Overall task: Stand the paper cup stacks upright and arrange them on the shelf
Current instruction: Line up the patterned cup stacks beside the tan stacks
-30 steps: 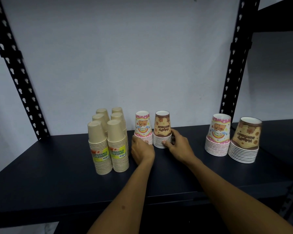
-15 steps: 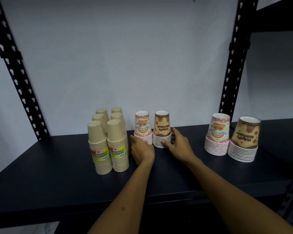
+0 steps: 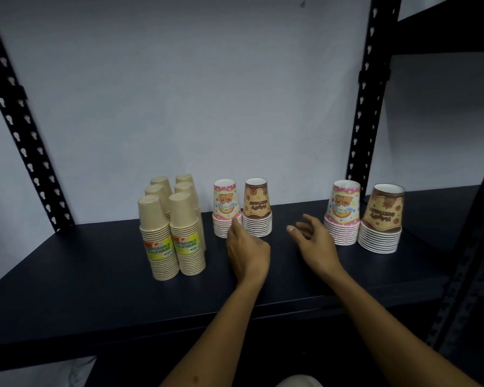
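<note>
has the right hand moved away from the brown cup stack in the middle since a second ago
Yes. The right hand has left the middle brown cup stack and shifted right along the shelf, toward the pink cup stack on the right, fingers loose.

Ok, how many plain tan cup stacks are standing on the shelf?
6, in two columns of three at the left: front pair, middle pair, back pair. More could hide behind.

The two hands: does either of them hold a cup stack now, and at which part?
Neither holds anything. The right hand is open in the air, between stacks. The left hand only reaches a fingertip to the rims of the pink cup stack, no grip.
</note>
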Demonstrator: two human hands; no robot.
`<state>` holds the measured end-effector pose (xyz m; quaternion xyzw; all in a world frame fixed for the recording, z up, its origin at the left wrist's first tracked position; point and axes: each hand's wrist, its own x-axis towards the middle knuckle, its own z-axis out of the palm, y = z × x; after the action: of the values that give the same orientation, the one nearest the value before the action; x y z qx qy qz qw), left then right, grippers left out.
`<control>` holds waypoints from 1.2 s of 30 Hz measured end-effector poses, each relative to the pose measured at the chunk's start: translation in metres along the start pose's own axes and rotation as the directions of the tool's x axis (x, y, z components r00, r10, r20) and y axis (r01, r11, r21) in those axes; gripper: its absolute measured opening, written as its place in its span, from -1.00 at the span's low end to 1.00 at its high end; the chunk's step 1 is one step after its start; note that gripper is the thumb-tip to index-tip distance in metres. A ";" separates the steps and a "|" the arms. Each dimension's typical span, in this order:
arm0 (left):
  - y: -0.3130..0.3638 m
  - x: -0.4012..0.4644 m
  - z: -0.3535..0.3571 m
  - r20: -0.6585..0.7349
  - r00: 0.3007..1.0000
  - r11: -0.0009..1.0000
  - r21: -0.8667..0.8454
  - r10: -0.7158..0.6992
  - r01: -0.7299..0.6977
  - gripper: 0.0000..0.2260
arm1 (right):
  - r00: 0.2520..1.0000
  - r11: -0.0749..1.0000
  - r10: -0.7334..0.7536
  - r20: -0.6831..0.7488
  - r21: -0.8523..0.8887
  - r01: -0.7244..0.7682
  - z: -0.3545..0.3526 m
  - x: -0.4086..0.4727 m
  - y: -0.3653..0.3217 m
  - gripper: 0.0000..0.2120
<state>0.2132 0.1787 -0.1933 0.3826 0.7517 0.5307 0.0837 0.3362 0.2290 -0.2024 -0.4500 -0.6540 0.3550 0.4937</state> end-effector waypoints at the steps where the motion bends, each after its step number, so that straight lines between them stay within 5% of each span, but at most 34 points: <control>1: 0.003 -0.005 0.006 0.036 0.998 0.998 -0.029 0.049 -0.048 -0.48 | 1.000 1.000 -0.005 -0.021 -0.007 0.005 -0.010 -0.006 0.001 -0.44; 6: 0.024 -0.026 0.046 0.322 0.923 0.972 -0.166 0.213 -0.167 -0.62 | 0.986 0.995 -0.079 -0.149 -0.073 0.069 -0.067 -0.035 0.007 -0.67; 12: 0.049 -0.030 0.088 0.467 0.838 0.956 -0.215 0.281 -0.201 -0.36 | 0.913 0.927 -0.168 -0.372 -0.375 0.018 -0.141 -0.029 0.037 -0.60; 17: 0.056 -0.012 0.107 0.581 0.769 0.958 -0.247 0.266 -0.144 -0.12 | 0.976 0.896 0.032 -0.217 -0.426 -0.124 -0.168 -0.001 0.048 -0.14; 21: 0.052 -0.002 0.113 0.605 0.732 0.938 -0.319 0.312 -0.136 -0.29 | 0.993 0.929 0.042 -0.107 -0.361 -0.078 -0.167 0.011 0.043 -0.25; 32: 0.040 -0.008 0.092 0.428 0.871 0.960 -0.236 0.242 -0.150 -0.46 | 0.996 0.960 -0.084 -0.022 -0.270 0.075 -0.141 0.010 0.031 -0.49; 36: 0.024 -0.008 0.054 0.339 0.923 0.975 -0.188 0.181 -0.122 -0.47 | 0.998 0.971 -0.031 0.058 -0.237 0.044 -0.111 0.010 0.026 -0.43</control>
<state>0.2595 0.2165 -0.1982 0.5208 0.6463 0.5177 0.2074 0.4487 0.2495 -0.1938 -0.4839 -0.7132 0.2767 0.4249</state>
